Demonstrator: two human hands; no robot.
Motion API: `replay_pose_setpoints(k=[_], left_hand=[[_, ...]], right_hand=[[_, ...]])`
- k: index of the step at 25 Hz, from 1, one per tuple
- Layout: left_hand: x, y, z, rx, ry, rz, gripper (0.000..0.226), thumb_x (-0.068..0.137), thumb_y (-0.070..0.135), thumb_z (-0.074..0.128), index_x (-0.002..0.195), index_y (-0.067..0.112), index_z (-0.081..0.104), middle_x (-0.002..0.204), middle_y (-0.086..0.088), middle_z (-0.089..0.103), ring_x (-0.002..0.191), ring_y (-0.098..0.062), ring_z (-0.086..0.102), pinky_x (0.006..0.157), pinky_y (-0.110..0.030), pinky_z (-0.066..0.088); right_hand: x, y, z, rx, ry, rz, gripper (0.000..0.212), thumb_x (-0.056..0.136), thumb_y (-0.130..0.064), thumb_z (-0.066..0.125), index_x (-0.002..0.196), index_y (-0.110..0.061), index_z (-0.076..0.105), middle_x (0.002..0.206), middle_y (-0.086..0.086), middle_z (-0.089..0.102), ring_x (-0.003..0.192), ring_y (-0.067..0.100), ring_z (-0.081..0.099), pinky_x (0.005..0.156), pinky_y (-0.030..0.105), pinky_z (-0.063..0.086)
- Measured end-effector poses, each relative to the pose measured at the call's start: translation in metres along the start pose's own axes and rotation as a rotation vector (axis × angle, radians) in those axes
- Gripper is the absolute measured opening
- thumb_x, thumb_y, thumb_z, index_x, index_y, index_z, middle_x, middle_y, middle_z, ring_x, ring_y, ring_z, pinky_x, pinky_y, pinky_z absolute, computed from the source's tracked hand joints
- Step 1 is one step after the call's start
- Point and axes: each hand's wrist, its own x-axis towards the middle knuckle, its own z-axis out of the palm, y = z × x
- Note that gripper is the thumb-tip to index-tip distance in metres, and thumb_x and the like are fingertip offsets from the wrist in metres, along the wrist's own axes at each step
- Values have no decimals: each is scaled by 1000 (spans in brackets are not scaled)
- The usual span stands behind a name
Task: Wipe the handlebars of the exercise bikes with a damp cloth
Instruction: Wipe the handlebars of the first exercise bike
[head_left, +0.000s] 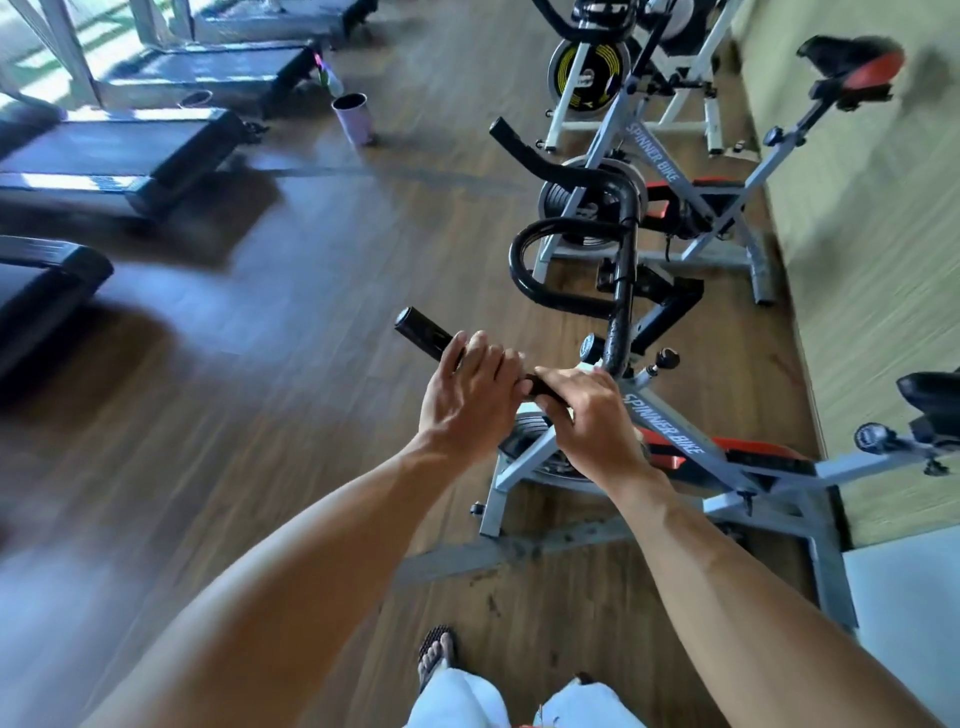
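The nearest grey spinner bike (670, 431) has a black handlebar (621, 291) that loops up and ends in a near grip (421, 330) pointing left. My left hand (467, 395) lies over that grip with its fingers curled around the bar. My right hand (592, 421) wraps the same bar just to the right, touching the left hand's fingertips. A little white shows under the right hand; I cannot tell if it is a cloth. A second spinner bike (691, 182) stands behind, its handlebar (545, 158) untouched.
A third bike with a yellow-ringed flywheel (587, 75) stands further back. Treadmills (124, 156) line the left side across the wooden floor. A lilac cup (354, 118) stands on the floor near them. A green wall (872, 260) runs along the right. My sandalled foot (436, 654) shows below.
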Motion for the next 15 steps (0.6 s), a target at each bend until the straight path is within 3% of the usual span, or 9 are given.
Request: replay_pose_setpoints(k=[7,11,15], left_hand=[[-7,-61,-3,166,205,212,36,106,29,29,129,17,53,127,-6,59,123,-31,52,107,-47,36],[-9,-56,-3,154,261,125,32,103,28,37,127,15,54,128,-6,58,129,-31,48,108,-46,35],[-14,-32,7,106,205,93,32,100,28,39,126,17,53,128,-4,57,132,-32,44,110,-47,28]], right_hand=[[1,0,-3,33,4,17,36,90,-15,68,125,-9,66,118,7,71,111,21,64,109,39,38],[2,-1,0,12,17,30,35,90,-15,68,125,-9,66,116,8,72,109,22,65,108,42,39],[1,1,2,7,9,14,34,94,-23,61,124,-8,66,116,8,72,109,22,65,106,33,33]])
